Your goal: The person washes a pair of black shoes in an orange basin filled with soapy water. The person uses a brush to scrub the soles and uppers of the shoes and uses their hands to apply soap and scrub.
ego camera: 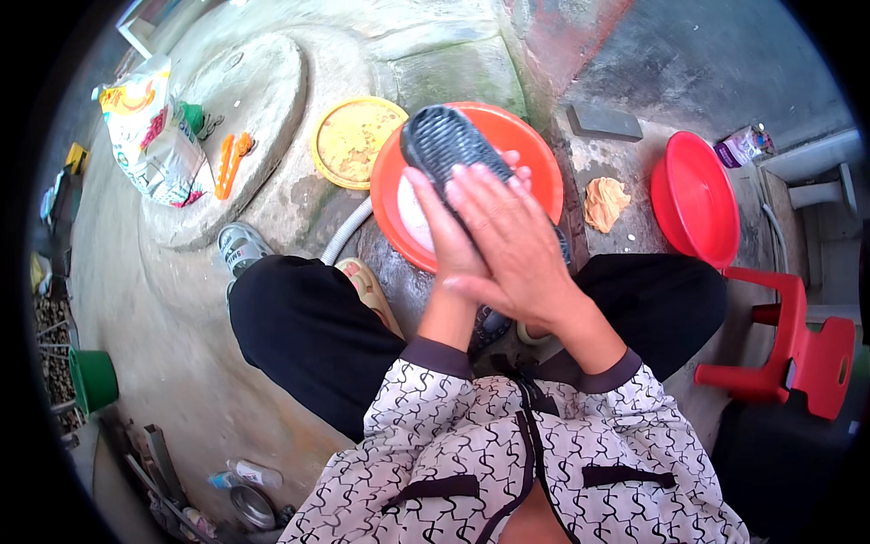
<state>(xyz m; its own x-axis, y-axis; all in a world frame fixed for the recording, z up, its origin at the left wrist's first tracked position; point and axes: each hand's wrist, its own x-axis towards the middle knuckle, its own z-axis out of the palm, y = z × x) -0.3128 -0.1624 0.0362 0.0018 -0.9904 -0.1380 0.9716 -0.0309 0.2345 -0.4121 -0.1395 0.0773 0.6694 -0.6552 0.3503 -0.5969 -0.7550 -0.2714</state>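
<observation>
A wet dark slipper (pixel 448 139) with a ribbed surface is tilted up over an orange-red plastic basin (pixel 544 163). My left hand (pixel 445 238) grips it from below and the side, with fingertips showing past its far edge. Flat across its lower part lies my right hand (pixel 506 231), fingers stretched and thumb apart. Whitish, seemingly soapy contents (pixel 413 211) show in the basin. Below my wrists a dark patterned object (pixel 491 326) is partly hidden.
Around the basin are a yellow lid (pixel 357 139), a grey hose (pixel 348 230), a crumpled tan cloth (pixel 605 204), a brick (pixel 603 124) and a red basin (pixel 697 197). Leftward stand a plastic bag (pixel 146 143), an orange brush-like item (pixel 232 163) and a grey clog (pixel 243 246). A red stool (pixel 781 340) is at right.
</observation>
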